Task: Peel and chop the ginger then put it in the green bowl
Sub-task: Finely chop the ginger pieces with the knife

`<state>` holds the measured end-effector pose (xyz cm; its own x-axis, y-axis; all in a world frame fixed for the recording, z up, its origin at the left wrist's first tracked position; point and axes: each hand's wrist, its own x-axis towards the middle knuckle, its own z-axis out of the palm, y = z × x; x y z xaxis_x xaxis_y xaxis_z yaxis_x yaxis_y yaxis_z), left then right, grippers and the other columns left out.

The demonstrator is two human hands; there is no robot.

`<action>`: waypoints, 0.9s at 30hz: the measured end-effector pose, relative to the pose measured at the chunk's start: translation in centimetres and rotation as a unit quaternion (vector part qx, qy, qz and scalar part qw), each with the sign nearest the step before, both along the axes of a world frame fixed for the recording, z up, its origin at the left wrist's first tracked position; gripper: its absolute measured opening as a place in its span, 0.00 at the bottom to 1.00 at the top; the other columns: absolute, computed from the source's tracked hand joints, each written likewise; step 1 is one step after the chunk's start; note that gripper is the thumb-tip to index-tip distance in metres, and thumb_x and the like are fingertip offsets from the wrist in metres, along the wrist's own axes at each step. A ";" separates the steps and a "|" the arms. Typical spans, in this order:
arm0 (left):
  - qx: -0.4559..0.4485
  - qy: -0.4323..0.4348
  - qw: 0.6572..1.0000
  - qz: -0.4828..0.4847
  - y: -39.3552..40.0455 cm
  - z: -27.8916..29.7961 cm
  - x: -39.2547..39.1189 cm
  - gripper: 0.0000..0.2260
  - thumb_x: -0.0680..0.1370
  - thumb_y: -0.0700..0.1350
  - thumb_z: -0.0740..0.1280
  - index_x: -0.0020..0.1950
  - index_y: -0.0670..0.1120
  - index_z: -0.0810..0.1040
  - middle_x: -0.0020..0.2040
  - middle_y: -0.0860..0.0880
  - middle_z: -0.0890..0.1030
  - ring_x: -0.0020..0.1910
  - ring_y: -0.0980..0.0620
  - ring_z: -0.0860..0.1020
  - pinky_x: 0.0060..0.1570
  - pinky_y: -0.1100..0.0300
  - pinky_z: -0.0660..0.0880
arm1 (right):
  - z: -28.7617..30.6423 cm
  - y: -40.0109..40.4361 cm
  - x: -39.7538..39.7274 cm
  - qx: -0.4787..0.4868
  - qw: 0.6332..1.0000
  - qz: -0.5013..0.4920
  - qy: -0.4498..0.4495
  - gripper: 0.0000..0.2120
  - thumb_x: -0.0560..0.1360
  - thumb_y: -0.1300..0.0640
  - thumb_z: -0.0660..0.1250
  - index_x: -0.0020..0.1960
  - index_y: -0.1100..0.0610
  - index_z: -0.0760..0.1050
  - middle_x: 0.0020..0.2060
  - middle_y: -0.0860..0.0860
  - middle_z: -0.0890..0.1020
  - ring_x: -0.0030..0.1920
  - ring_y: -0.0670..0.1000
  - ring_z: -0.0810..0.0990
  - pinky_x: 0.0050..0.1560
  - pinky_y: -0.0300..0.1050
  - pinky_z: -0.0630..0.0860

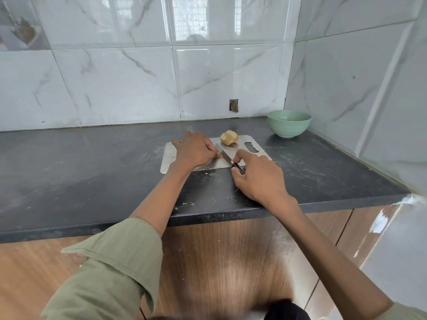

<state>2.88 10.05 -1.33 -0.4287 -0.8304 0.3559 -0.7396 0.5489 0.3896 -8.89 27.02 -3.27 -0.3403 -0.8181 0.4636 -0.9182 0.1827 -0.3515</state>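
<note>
Knife blade angled up-left toward ginger, handle near-right.

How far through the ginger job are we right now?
Peeling looks done: the ginger chunk at the back of the cutting board is pale and skinless. Chopping is in hand: the left hand holds down a small piece, mostly hidden under its fingers, while the right hand works the knife against it. Still left: the chunk, and nothing I can make out in the green bowl.
</note>
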 end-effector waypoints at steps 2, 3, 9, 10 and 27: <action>0.004 0.002 1.000 -0.004 -0.1 0.0 0.0 0.10 0.73 0.53 0.76 0.31 0.59 0.83 0.37 0.64 0.79 0.67 0.49 0.68 0.63 0.42 0.61 | 0.0 0.5 0.1 0.003 1.000 -0.002 0.001 0.09 0.79 0.46 0.62 0.59 0.44 0.74 0.44 0.51 0.78 0.53 0.59 0.77 0.46 0.50 0.68; 0.006 0.003 1.000 -0.006 -0.1 0.0 0.0 0.10 0.73 0.53 0.76 0.31 0.59 0.83 0.37 0.64 0.79 0.67 0.48 0.68 0.65 0.40 0.61 | 0.0 0.7 0.2 0.003 1.000 -0.003 0.001 0.10 0.79 0.46 0.62 0.59 0.44 0.73 0.43 0.50 0.76 0.52 0.59 0.76 0.46 0.50 0.67; 0.012 0.022 0.999 -0.026 -0.1 0.0 0.1 0.08 0.73 0.54 0.77 0.34 0.60 0.84 0.42 0.61 0.84 0.66 0.49 0.68 0.53 0.48 0.56 | -0.2 0.8 0.7 -0.004 1.000 -0.011 0.013 0.10 0.80 0.47 0.60 0.60 0.45 0.72 0.43 0.52 0.78 0.49 0.60 0.77 0.44 0.50 0.67; 0.010 0.024 0.999 -0.024 -0.1 0.0 0.1 0.07 0.73 0.54 0.77 0.35 0.60 0.85 0.41 0.61 0.84 0.66 0.49 0.69 0.53 0.48 0.56 | -0.3 0.8 0.7 -0.008 1.000 -0.011 0.014 0.10 0.80 0.47 0.60 0.60 0.46 0.71 0.42 0.52 0.77 0.47 0.61 0.77 0.43 0.50 0.67; 0.027 0.022 0.998 -0.042 -0.5 0.0 0.2 0.06 0.73 0.50 0.77 0.36 0.56 0.87 0.37 0.65 0.81 0.66 0.49 0.69 0.60 0.47 0.61 | 0.2 -0.4 0.3 0.011 1.000 0.013 0.009 0.08 0.80 0.47 0.61 0.57 0.45 0.73 0.46 0.54 0.81 0.51 0.61 0.78 0.44 0.51 0.68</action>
